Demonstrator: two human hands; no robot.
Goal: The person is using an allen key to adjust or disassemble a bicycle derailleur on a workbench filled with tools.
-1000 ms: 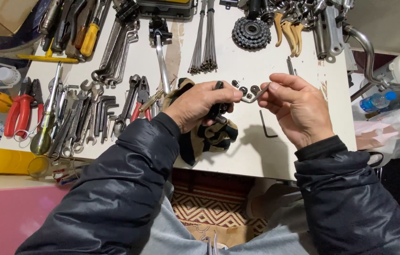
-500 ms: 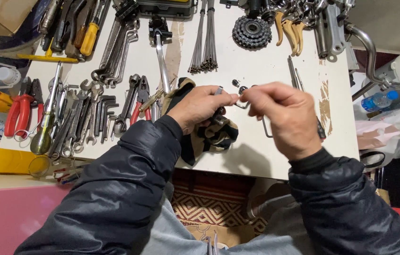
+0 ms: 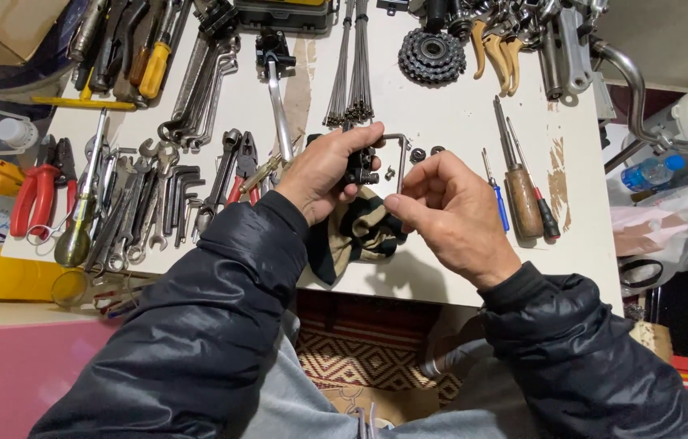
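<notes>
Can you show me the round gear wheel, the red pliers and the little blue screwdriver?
Gear wheel [image 3: 432, 55], head view, on its toothed middle.
Red pliers [image 3: 33, 197], head view, on a red handle.
Blue screwdriver [image 3: 501, 210], head view, on its blue handle.

A white worktable [image 3: 458, 268] with a worn, scuffed top is filling most of the view under even indoor light. Below its front edge, a woven rug [image 3: 360, 345] with a brown and cream diamond pattern is covering the floor. A pink surface [image 3: 10, 366] is sitting at lower left.
</notes>
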